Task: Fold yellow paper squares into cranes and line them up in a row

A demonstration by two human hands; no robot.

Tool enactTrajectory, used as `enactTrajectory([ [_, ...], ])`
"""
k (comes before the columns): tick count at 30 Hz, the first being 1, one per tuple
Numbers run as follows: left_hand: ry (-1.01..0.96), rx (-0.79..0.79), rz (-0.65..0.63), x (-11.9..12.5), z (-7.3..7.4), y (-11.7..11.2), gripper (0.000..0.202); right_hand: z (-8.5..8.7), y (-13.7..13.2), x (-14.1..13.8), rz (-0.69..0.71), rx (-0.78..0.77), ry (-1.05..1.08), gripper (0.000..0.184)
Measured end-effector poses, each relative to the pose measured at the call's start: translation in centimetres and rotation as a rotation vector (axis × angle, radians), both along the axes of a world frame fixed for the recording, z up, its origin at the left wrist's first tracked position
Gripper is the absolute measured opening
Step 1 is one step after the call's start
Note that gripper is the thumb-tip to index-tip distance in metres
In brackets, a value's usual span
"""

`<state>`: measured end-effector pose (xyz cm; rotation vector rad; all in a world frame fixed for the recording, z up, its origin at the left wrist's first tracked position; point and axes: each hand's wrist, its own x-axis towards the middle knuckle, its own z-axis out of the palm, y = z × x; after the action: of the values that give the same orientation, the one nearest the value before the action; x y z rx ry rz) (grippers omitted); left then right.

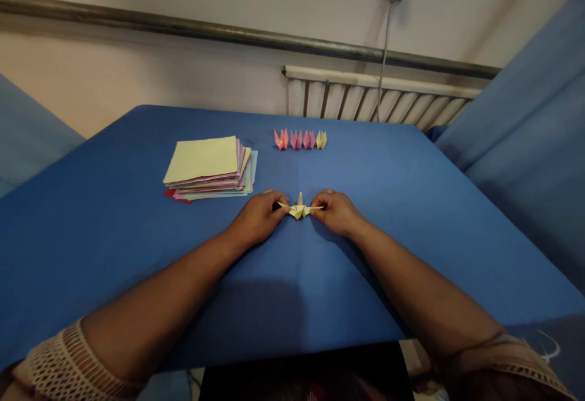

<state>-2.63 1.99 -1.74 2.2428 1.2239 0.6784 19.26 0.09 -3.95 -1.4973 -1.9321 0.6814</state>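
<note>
A small folded yellow paper figure point(300, 209) rests on the blue table point(137, 236) between my two hands. My left hand point(258, 215) pinches its left tip with fingers closed. My right hand point(336, 211) pinches its right tip the same way. Both hands lie low on the table top. A point of the figure stands up in the middle.
A stack of coloured paper sheets point(208, 166), pale yellow on top, lies behind my left hand. A row of several small folded paper figures point(300, 139), pink, orange and yellow, stands further back. A radiator point(379, 99) and a wall are behind the table; blue fabric point(525, 139) rises at the right.
</note>
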Motion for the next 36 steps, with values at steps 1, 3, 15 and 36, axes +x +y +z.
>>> enactTrajectory([
  [1, 0.003, -0.001, -0.001, 0.0, 0.0, 0.0, 0.014, 0.1, 0.0, 0.0, 0.004, 0.003, -0.015, 0.012],
  [3, 0.015, -0.003, 0.000, 0.1, 0.1, 0.0, 0.014, 0.2, -0.1, 0.0, 0.012, 0.010, -0.043, 0.012],
  [15, 0.041, 0.004, -0.011, 0.1, 0.3, 0.0, 0.015, 1.6, -1.1, -0.3, 0.045, 0.060, -0.217, 0.012],
  [36, -0.189, -0.046, -0.020, 0.8, 1.1, -0.9, 0.020, 0.5, -0.6, -1.0, -0.065, -0.102, 0.266, 0.033],
])
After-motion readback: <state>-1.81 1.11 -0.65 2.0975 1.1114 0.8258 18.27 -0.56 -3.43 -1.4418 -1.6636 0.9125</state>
